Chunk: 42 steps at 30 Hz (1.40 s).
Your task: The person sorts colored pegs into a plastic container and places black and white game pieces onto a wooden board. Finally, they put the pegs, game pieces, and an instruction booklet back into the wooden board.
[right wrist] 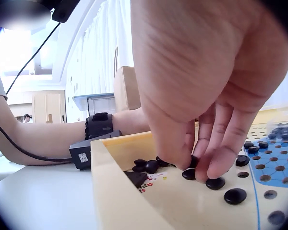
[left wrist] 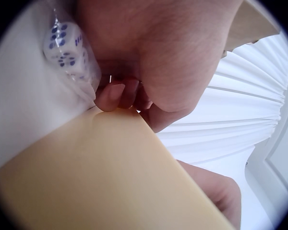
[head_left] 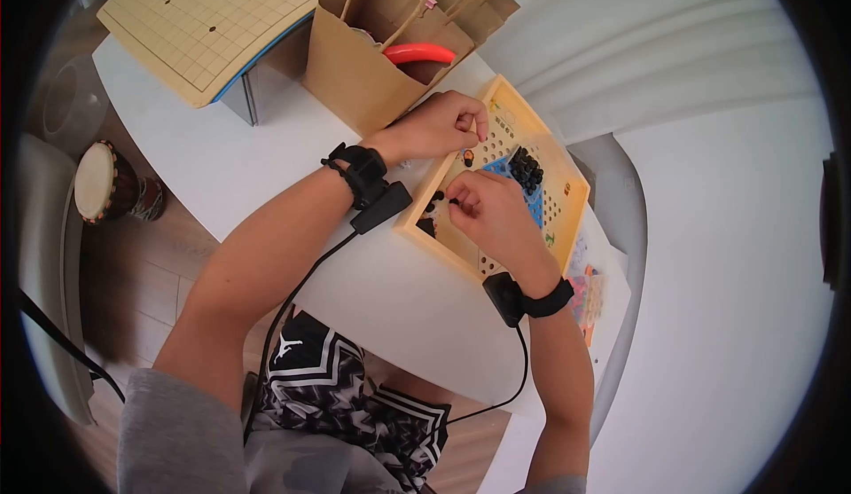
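Note:
My right hand (head_left: 492, 215) reaches down into a shallow wooden tray (right wrist: 105, 187), thumb and fingers pinching a small black game stone (right wrist: 194, 162). Loose black stones (right wrist: 235, 196) lie round the fingertips on the tray's printed floor, several more beside the near wall. My left hand (head_left: 443, 126) hangs over the tray's far left side with its fingers curled. In the left wrist view, those fingers (left wrist: 110, 96) show just past the tray wall (left wrist: 86, 163); I cannot tell whether they hold anything. A heap of black stones (head_left: 526, 170) sits in a clear container on the blue patterned area (right wrist: 278, 163).
Behind my left wrist stand brown paper bags (head_left: 355, 77), one with a red curved item (head_left: 419, 52). A gridded board (head_left: 208, 28) lies at the upper left. Bagged dice (left wrist: 62, 45) lie beside the tray. Cables (head_left: 301, 286) run from both wrists. A drum (head_left: 111, 184) stands below the table.

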### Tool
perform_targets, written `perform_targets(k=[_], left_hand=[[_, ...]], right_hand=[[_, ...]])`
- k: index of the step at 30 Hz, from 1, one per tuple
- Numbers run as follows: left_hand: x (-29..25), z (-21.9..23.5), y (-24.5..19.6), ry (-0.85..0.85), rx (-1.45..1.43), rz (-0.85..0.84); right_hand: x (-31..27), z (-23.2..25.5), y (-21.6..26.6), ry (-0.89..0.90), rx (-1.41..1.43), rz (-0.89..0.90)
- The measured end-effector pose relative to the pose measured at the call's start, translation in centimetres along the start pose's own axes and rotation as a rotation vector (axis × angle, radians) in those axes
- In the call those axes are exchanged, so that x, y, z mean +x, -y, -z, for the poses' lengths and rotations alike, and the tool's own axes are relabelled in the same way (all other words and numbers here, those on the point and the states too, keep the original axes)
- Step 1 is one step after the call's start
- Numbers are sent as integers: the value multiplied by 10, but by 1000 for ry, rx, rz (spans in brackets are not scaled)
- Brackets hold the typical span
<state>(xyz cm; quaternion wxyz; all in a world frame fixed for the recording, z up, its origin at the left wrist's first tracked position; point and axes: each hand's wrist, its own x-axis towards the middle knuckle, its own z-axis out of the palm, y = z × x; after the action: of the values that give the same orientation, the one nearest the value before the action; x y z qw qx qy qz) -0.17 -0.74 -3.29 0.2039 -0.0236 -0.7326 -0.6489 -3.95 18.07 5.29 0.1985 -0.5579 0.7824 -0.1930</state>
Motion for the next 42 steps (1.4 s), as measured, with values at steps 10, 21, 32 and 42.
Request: perform_targets(k=[10,21,32,42], left_hand=[[-2,-2,-5,-1,-10,20],[0,0,-1,9,14,19],[-2,-1,-5,10,-28,34],[0,0,-1,12,-23,16]], right_hand=[[-21,57,-49,-327,77,-191],[-26,20,-5,82,37,-81],[-20,14,-23,-44,61,-56],[-12,14,-25,-30,28,-79]])
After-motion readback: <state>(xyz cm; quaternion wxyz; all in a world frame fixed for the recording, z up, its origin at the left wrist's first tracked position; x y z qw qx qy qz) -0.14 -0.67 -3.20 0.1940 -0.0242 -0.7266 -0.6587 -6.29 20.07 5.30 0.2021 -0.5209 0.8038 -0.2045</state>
